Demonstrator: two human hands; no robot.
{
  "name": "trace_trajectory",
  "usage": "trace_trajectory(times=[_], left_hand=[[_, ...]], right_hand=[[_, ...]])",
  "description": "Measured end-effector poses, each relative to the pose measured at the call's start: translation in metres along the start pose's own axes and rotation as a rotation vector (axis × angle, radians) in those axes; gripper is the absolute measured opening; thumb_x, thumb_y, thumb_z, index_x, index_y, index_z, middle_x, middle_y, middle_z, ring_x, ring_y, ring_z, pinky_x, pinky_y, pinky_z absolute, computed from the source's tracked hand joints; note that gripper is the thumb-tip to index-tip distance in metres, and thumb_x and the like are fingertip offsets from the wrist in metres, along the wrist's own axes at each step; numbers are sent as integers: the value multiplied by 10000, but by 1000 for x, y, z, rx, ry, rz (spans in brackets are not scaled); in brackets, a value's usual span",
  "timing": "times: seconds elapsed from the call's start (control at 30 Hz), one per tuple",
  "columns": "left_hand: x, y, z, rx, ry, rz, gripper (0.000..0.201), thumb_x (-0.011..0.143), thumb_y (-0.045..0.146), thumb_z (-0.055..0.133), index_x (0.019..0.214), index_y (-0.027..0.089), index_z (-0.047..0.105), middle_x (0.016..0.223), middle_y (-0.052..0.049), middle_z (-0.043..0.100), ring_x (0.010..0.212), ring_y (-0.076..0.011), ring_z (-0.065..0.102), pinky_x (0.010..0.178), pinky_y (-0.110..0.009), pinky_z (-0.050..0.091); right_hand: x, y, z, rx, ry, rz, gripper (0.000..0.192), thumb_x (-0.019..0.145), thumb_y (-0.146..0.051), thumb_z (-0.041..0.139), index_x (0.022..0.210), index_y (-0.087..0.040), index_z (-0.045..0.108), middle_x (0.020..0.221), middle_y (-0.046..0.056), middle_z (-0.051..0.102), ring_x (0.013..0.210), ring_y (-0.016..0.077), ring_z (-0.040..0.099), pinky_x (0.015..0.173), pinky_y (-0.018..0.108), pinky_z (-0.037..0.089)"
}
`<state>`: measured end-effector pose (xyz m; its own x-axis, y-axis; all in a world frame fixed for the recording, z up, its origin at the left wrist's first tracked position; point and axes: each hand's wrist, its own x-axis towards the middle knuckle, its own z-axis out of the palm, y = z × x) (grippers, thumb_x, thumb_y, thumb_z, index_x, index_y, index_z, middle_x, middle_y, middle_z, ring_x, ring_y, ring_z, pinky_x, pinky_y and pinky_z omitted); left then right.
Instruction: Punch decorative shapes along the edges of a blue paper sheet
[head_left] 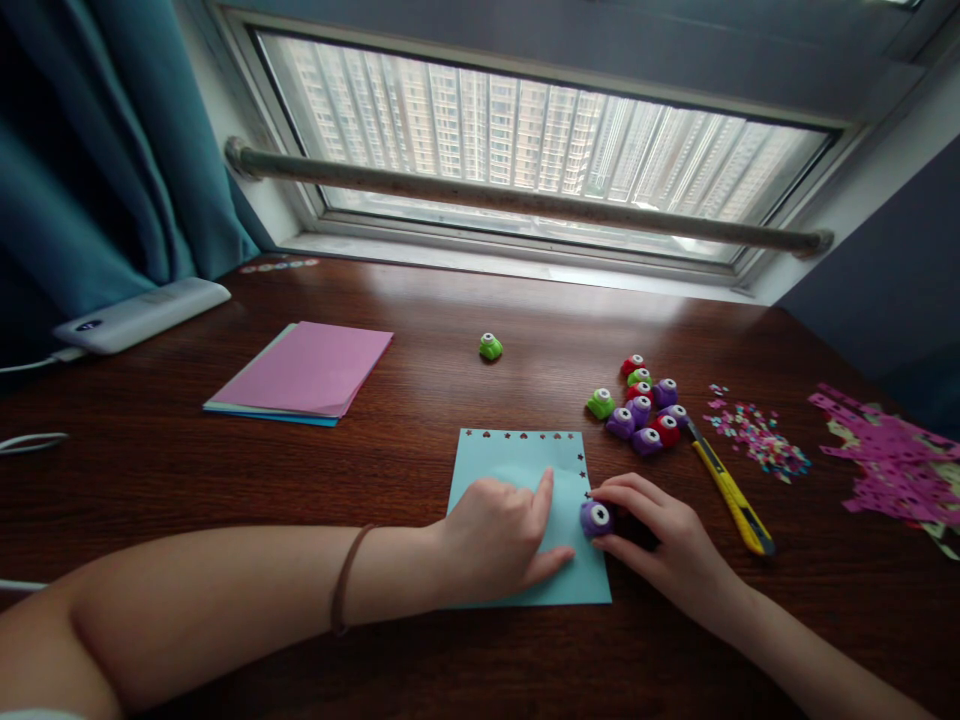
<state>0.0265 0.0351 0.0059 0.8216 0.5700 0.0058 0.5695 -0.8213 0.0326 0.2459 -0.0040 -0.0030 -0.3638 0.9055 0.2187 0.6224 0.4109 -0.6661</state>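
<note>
A light blue sheet of paper (517, 455) lies in front of me, with small stars and hearts punched along its top edge and the upper part of its right edge. My left hand (499, 535) rests on the sheet, thumb and index finger spread and the other fingers curled, holding nothing. At the paper's right edge sits a purple craft punch (596, 518), its round white top facing up. My right hand (656, 530) grips this punch between thumb and fingers from the right. The punch covers part of the edge under it.
Several red, green and purple punches (639, 410) cluster beyond my right hand, beside a yellow utility knife (731, 495). Confetti (761, 438) and pink paper scraps (889, 455) lie farther right. A lone green punch (490, 347), stacked coloured paper (307, 370) and a white power bank (146, 315) are farther back.
</note>
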Motion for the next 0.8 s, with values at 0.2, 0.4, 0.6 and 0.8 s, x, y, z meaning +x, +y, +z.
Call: trace_trajectory(times=[0.2, 0.4, 0.6, 0.8], left_hand=[[0, 1, 0, -6, -6, -9, 676, 880, 513, 374, 1264, -42, 412, 766, -137, 661, 634, -268, 634, 522, -384, 491], [1, 0, -1, -5, -15, -11, 679, 880, 512, 376, 1271, -42, 403, 782, -140, 662, 647, -270, 637, 532, -385, 495], [1, 0, 0, 1, -4, -6, 679, 879, 518, 373, 1262, -41, 412, 764, -141, 659, 631, -261, 633, 520, -366, 483], [0, 0, 1, 1, 7, -2, 678, 880, 516, 369, 1262, -43, 409, 756, -139, 658, 629, -264, 633, 522, -368, 481]], right_hand=[[-1, -1, 0, 1, 14, 15, 248, 804, -176, 603, 1045, -211, 560, 992, 62, 583, 918, 187, 577, 796, 286, 487], [0, 3, 0, -7, -15, -10, 264, 803, -190, 606, 1061, -212, 552, 999, 66, 584, 918, 188, 581, 791, 289, 496], [0, 1, 0, -4, 0, -9, 247, 805, -197, 599, 1049, -212, 563, 990, 66, 593, 912, 192, 589, 784, 287, 502], [0, 0, 0, 1, 10, 4, 250, 809, -197, 595, 1056, -214, 562, 994, 66, 587, 915, 191, 582, 790, 295, 496]])
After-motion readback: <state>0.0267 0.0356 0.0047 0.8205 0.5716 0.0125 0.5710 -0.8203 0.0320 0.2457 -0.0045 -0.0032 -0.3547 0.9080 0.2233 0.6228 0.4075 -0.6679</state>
